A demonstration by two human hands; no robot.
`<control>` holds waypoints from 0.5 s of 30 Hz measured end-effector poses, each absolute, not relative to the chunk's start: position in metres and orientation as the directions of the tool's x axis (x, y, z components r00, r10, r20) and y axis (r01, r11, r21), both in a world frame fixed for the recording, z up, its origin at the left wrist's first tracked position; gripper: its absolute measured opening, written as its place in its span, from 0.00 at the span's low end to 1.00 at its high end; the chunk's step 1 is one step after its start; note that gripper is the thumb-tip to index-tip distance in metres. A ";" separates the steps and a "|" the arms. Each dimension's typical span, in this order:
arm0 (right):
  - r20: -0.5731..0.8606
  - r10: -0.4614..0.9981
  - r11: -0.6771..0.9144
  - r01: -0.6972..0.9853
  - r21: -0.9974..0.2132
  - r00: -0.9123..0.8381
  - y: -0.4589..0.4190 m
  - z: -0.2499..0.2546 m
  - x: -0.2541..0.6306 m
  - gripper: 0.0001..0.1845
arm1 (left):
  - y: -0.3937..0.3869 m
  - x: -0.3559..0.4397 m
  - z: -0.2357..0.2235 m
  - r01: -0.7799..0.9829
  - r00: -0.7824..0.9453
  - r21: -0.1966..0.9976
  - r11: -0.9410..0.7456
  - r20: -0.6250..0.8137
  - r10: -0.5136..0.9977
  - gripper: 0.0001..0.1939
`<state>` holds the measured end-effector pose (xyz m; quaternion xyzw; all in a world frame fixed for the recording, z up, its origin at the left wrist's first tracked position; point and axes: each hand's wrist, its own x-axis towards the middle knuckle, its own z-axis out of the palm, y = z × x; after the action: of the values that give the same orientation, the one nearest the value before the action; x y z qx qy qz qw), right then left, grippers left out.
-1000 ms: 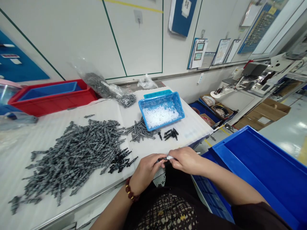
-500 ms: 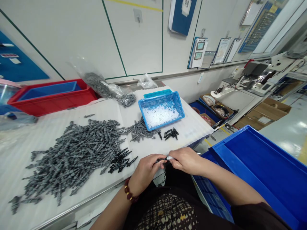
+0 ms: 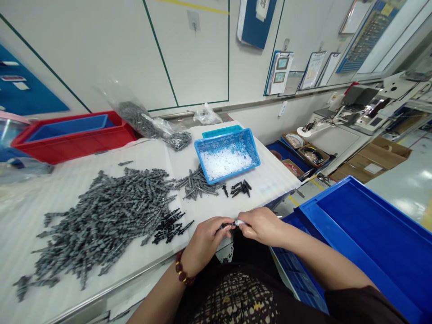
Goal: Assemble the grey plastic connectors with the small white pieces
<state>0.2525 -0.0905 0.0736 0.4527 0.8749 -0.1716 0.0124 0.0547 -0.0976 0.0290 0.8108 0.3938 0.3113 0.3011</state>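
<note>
At the near edge of the white table (image 3: 266, 180), my left hand (image 3: 205, 240) pinches a small black plastic part (image 3: 228, 223). My right hand (image 3: 261, 225) pinches a small white ring (image 3: 238, 222) at that part's end. The two hands meet fingertip to fingertip. Just left of them lies a small cluster of black parts (image 3: 168, 226). Beyond that spreads a big heap of grey plastic parts (image 3: 101, 216).
A light blue basket of white rings (image 3: 227, 155) stands at the table's far right, with a few grey parts (image 3: 195, 184) and black parts (image 3: 241, 188) before it. A red bin (image 3: 72, 135) and a plastic bag of grey parts (image 3: 148, 123) sit behind. A large blue crate (image 3: 364, 238) is at my right.
</note>
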 end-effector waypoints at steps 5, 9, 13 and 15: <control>-0.156 0.809 0.519 0.812 -0.267 -0.567 -0.092 0.072 0.252 0.13 | -0.098 0.055 0.029 0.457 0.491 0.729 -0.510 0.271 0.828 0.10; -0.122 0.819 0.517 0.814 -0.264 -0.560 -0.092 0.067 0.252 0.16 | -0.098 0.055 0.028 0.455 0.488 0.731 -0.509 0.274 0.829 0.10; -0.125 0.833 0.500 0.829 -0.250 -0.539 -0.090 0.064 0.252 0.15 | -0.098 0.055 0.026 0.429 0.479 0.749 -0.505 0.285 0.830 0.10; -0.133 0.845 0.477 0.842 -0.251 -0.519 -0.088 0.063 0.253 0.14 | -0.098 0.054 0.025 0.400 0.447 0.797 -0.452 0.261 0.856 0.11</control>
<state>0.2534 -0.0884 0.0625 0.4906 0.8595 -0.1435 -0.0047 0.0536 -0.0978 0.0246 0.7815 0.4018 0.3396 0.3355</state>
